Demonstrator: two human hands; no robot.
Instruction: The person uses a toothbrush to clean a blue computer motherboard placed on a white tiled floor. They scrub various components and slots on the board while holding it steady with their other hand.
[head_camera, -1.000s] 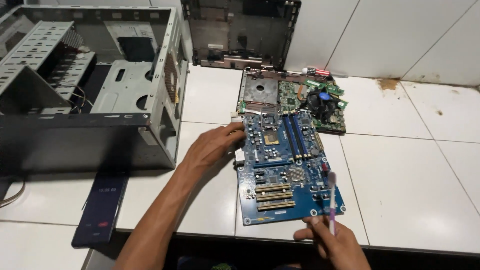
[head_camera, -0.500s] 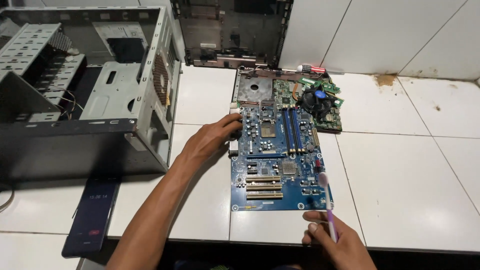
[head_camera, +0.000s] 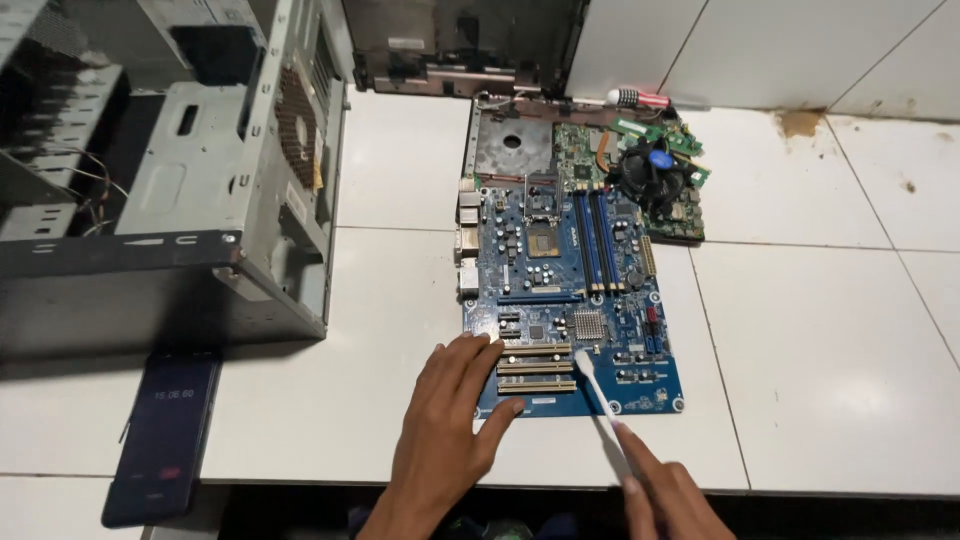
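A blue motherboard (head_camera: 565, 290) lies flat on the white tiled counter (head_camera: 400, 300). My left hand (head_camera: 450, 420) rests palm-down on the board's near left corner, its fingers spread over the beige expansion slots (head_camera: 535, 367). My right hand (head_camera: 668, 495) holds a white toothbrush (head_camera: 598, 395) by the handle; the brush head touches the board just right of the slots, below a small silver heatsink (head_camera: 589, 325).
An open grey computer case (head_camera: 200, 180) lies on its side at the left. A dark phone (head_camera: 160, 435) lies by the counter's front edge. Behind the blue board sit a green board with a black fan (head_camera: 650, 175), a red-handled screwdriver (head_camera: 640, 98) and a dark panel (head_camera: 460, 45).
My left hand slid from the board's upper left edge down to its near left corner. The toothbrush moved inward from the right corner onto the board. The view came closer.
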